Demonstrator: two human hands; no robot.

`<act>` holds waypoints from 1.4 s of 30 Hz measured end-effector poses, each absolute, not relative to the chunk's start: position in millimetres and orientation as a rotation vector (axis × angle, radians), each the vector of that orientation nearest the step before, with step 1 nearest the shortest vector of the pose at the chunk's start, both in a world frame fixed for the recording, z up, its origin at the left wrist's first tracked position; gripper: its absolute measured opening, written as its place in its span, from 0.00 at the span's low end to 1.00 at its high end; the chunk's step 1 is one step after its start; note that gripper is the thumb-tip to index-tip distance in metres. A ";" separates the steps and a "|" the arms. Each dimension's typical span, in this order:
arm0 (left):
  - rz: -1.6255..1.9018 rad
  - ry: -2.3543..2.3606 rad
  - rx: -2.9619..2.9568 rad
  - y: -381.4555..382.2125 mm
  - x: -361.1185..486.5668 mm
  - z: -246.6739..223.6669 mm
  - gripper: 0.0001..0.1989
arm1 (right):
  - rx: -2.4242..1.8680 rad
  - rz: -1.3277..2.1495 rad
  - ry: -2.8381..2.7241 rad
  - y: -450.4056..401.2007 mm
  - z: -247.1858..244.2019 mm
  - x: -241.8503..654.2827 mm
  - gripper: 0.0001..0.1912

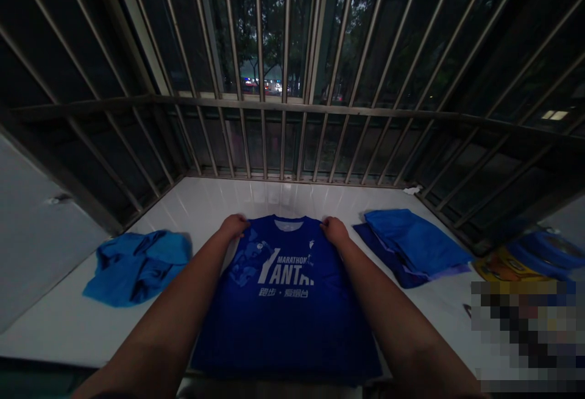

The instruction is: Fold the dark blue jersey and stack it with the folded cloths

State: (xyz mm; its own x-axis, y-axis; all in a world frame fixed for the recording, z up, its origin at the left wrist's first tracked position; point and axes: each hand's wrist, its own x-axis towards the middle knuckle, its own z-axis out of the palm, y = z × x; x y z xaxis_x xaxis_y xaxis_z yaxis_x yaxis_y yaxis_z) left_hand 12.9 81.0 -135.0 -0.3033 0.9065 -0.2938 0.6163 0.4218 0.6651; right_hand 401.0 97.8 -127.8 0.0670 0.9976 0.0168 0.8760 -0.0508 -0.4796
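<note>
A dark blue T-shirt [283, 332] with white "MARATHON" lettering lies spread out on the white ledge [219, 195], its neckline toward the window. My left hand [234, 226] has its fingers closed on the shirt's left shoulder. At the right shoulder, my right hand [334, 229] pinches the cloth. The shirt's sleeves are not visible on the front; its lower edge reaches the near edge of the ledge.
A crumpled light blue cloth [141, 265] lies at the left. Folded blue garments [411, 243] are stacked at the right, near a yellow and blue container [512, 265]. Metal window bars [283, 106] rise behind the ledge.
</note>
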 end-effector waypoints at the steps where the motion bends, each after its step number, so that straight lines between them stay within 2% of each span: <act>1: 0.612 1.995 1.254 79.2 13.2 -130.5 0.11 | -1.943 0.457 -1.884 97.2 -123.6 402.3 0.03; 5: 0.795 1.840 1.204 49.6 6.8 -112.7 0.17 | -1.729 0.448 -1.909 73.5 -105.5 415.5 0.09; 10: 1.131 1.552 1.313 -48.7 -18.3 -124.2 0.28 | -1.431 0.465 -1.930 -24.2 -113.0 454.6 0.10; 15: 0.923 1.722 1.755 -163.3 -38.6 -178.1 0.14 | -1.435 0.297 -2.180 -137.5 -174.8 497.2 0.08; 19: 0.923 1.847 1.973 -203.4 -36.3 -204.5 0.18 | -1.504 0.220 -2.315 -174.9 -207.6 508.9 0.20; 21: 0.988 1.908 1.988 -201.2 -28.1 -201.5 0.19 | -1.561 0.207 -2.251 -174.6 -204.7 500.6 0.21; 24: 1.014 1.923 2.021 -180.0 -8.5 -186.3 0.20 | -1.672 0.199 -2.117 -158.3 -184.6 474.0 0.16; 29: 0.866 1.895 2.171 -135.0 23.5 -184.5 0.24 | -1.906 0.054 -2.103 -110.7 -163.0 433.4 0.22; 33: 0.718 1.966 2.167 -111.5 21.4 -198.9 0.24 | -1.864 0.058 -2.292 -80.5 -164.7 427.9 0.23; 38: 0.517 1.919 2.069 -86.8 -7.2 -183.4 0.16 | -1.878 0.247 -2.453 -58.5 -154.2 441.9 0.12; 42: 0.451 1.773 1.925 -51.4 -16.4 -160.5 0.08 | -1.859 0.360 -2.478 -33.8 -140.8 448.7 0.09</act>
State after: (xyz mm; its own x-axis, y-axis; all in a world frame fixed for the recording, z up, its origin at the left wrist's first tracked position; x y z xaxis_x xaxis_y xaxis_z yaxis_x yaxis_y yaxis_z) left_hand -16.4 -51.4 -160.5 0.1059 0.9912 -0.0793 0.8326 -0.0448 0.5521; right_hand 448.7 -33.8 -140.8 -0.2890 0.9498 -0.1196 0.9446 0.2626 -0.1969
